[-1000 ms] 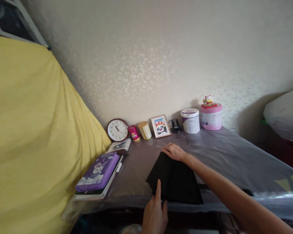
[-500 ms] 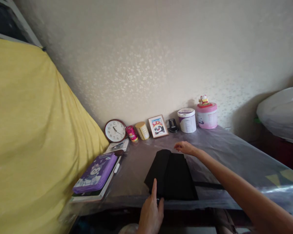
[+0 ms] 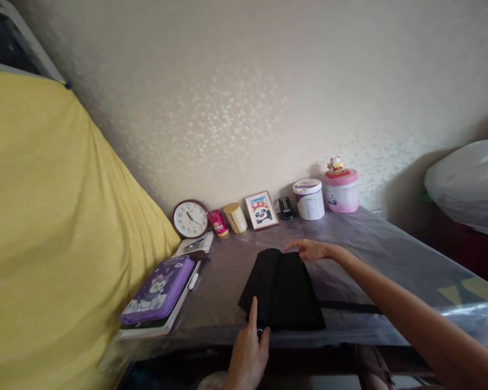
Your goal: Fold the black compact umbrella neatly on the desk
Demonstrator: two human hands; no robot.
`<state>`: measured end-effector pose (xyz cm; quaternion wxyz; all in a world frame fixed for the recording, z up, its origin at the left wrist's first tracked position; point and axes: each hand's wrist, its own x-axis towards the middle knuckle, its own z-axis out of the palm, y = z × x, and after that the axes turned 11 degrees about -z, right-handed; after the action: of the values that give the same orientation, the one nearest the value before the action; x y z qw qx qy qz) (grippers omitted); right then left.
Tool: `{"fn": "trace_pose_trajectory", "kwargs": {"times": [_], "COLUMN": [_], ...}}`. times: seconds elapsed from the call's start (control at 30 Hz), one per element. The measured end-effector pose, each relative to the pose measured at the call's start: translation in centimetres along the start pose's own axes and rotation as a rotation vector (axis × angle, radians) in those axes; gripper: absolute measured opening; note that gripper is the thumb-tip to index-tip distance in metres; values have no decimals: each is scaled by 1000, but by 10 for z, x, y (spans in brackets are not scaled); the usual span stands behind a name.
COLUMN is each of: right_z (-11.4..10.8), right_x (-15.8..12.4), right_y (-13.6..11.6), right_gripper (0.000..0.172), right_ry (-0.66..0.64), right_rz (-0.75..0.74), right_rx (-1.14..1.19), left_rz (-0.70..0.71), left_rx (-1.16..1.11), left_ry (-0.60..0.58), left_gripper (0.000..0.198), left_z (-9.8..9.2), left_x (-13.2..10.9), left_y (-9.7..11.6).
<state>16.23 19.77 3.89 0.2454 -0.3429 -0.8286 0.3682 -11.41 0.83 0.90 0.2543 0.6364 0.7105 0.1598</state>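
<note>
Since the earlier frame, I note the right hand (image 3: 311,249) has straightened its index finger, thumb apart, at the far edge of the black folded fabric (image 3: 295,295), lower centre. Nearest, the left hand (image 3: 248,349) meets its near edge; grip I cannot tell. Beyond, mid-frame: picture frame (image 3: 262,210).

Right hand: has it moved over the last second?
Yes, rightward. Judged against the framed panda picture, the right hand has shifted: its fingertips were directly below the picture in this view, and now lie below and right of it.
</note>
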Motion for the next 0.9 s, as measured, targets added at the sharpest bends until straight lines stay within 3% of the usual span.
{"fn": "trace_pose_trajectory", "kwargs": {"times": [0.2, 0.53, 0.8, 0.9], "right_z": [-2, 0, 10, 20], "right_x": [3, 5, 13, 22], "right_y": [-19, -38, -43, -45], "right_gripper": [31, 24, 27, 32], "right_ry": [-8, -98, 9, 62], "right_rz": [-145, -183, -153, -196], "right_rx": [145, 143, 423, 430], "left_rz": [-62, -93, -85, -101], "left_rx": [-79, -233, -278, -277], "left_ry": [-77, -126, -156, -175], "left_gripper": [61, 60, 62, 62], "left_z": [-1, 2, 0, -1], "left_x": [0, 3, 7, 6], "left_y": [1, -3, -4, -3]}}
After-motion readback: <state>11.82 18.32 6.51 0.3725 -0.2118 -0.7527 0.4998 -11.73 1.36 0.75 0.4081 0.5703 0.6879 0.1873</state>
